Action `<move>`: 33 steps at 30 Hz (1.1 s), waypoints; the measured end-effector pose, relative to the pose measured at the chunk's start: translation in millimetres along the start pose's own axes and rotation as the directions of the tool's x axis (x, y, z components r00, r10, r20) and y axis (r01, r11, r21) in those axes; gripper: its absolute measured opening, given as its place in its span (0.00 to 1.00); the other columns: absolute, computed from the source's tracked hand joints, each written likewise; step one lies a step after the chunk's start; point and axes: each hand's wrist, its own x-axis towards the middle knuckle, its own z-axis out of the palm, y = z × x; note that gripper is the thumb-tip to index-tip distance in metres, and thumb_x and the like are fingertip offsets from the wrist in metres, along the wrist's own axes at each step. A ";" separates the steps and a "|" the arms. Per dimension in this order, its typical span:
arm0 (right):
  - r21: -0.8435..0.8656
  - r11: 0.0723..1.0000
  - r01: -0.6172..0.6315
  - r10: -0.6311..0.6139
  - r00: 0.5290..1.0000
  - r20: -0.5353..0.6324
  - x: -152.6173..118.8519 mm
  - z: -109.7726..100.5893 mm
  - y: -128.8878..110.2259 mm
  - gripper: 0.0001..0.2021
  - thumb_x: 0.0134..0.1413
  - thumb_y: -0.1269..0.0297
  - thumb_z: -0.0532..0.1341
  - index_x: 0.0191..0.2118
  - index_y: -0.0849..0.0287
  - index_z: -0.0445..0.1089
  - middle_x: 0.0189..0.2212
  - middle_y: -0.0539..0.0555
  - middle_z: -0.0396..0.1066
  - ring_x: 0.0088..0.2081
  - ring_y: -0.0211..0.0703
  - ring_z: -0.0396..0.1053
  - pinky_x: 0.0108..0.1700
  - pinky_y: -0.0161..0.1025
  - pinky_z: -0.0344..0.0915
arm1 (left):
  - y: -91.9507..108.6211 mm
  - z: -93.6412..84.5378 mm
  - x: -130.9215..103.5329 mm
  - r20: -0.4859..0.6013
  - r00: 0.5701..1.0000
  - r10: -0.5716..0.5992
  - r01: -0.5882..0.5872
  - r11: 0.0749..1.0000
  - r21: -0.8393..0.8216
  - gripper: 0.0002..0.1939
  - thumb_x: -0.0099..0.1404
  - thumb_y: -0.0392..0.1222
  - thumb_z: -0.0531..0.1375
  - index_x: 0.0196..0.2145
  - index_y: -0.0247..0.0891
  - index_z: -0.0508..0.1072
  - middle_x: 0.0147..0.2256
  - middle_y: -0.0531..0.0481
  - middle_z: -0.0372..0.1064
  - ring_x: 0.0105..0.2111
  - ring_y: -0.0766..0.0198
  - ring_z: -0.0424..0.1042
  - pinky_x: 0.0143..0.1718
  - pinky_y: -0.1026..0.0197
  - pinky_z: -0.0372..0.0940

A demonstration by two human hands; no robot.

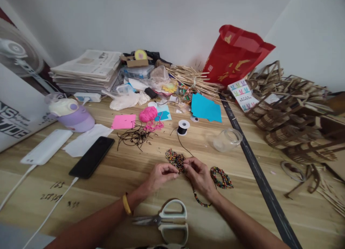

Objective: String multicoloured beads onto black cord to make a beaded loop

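Note:
Many small multicoloured beads lie in a loose pile [174,158] on the wooden table, between and just beyond my hands. My left hand [161,175] is at the pile's near left edge, thumb and forefinger close together; what is between them is too small to make out. My right hand [198,175] touches the pile's right side with its fingers pinched, near a black cord. A partly beaded strand [201,201] hangs below my right hand on the table. Right of it lies a coiled bead string [221,177]. Beyond the pile stands a spool of black cord [183,128].
Scissors [172,220] lie in front of me. A glass jar [228,140] stands to the right, black cord pieces [136,135] and a phone [92,157] to the left. Pink yarn [148,114], newspapers [87,71], a red bag [237,54] and woven baskets [285,126] are farther off.

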 end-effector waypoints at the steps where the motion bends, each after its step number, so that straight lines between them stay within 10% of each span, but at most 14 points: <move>1: -0.064 0.997 0.050 -0.049 0.999 0.011 -3.3 0.6 1.3 0.08 0.53 0.57 0.62 0.33 0.57 0.70 0.25 0.49 0.66 0.26 0.38 0.62 0.26 0.33 0.57 | 0.1 -0.2 0.5 -0.008 1.000 0.000 0.000 1.000 -0.016 0.11 0.48 0.41 0.67 0.28 0.31 0.75 0.25 0.50 0.72 0.27 0.66 0.68 0.32 0.64 0.63; 10: -0.302 0.874 0.380 -0.343 0.924 0.169 -10.9 0.4 8.5 0.06 0.60 0.67 0.55 0.32 0.57 0.66 0.27 0.51 0.66 0.30 0.40 0.63 0.32 0.35 0.60 | -0.5 -4.7 3.6 0.000 1.000 -0.021 0.021 0.995 -0.093 0.14 0.49 0.45 0.68 0.28 0.32 0.73 0.25 0.50 0.72 0.27 0.66 0.68 0.32 0.64 0.62; 33: -0.289 0.889 0.355 -0.292 0.926 0.238 -7.6 0.0 13.4 0.06 0.60 0.68 0.55 0.31 0.57 0.66 0.26 0.51 0.66 0.28 0.39 0.63 0.30 0.34 0.59 | -10.2 -9.7 8.3 0.037 0.998 -0.058 0.064 0.982 -0.179 0.15 0.48 0.45 0.68 0.31 0.31 0.76 0.26 0.48 0.74 0.26 0.67 0.70 0.32 0.64 0.64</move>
